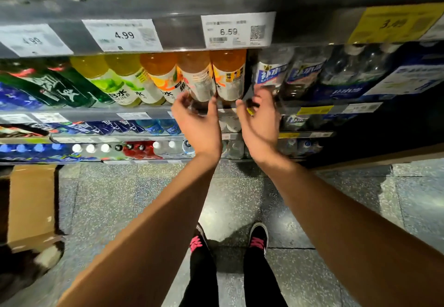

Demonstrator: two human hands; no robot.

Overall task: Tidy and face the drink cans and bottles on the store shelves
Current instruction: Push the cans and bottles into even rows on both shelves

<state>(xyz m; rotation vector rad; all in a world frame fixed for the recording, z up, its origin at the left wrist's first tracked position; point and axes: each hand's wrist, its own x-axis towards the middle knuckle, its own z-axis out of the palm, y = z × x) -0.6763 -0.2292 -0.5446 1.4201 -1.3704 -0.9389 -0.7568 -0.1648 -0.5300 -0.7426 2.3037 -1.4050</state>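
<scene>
Two hands are up at the middle shelf, both empty with fingers spread and curled, neither clamped on anything. Left hand (198,124) hovers just below the orange drink bottles (211,76), fingertips right by the base of the middle one. Right hand (260,120) is cupped next to the clear bottle with the blue label (272,72), maybe brushing it, hard to tell with the blur.

My read: this is the reach-in bit of facing that row, not a grab yet. Next move probably calls for closing on one bottle each, pulling it to the shelf lip and twisting so the label points out. That second-from-right orange one looks turned sideways, showing the white back panel, so it's the obvious candidate.

Counts on this shelf: three orange bottles, two yellow-green bottles (115,78) left of them, some dark green bottles (60,88) further left (too smeared to count), at least two clear blue-label ones on the right, then what looks like blue shrink-wrapped packs (374,76).

Shelf edge above carries three white price tags, incl. the 6.59 tag (236,30), plus one yellow tag (396,22). Lower shelves hold more bottles seen cap-on. Cardboard box (32,205) sits on the floor to the left.
</scene>
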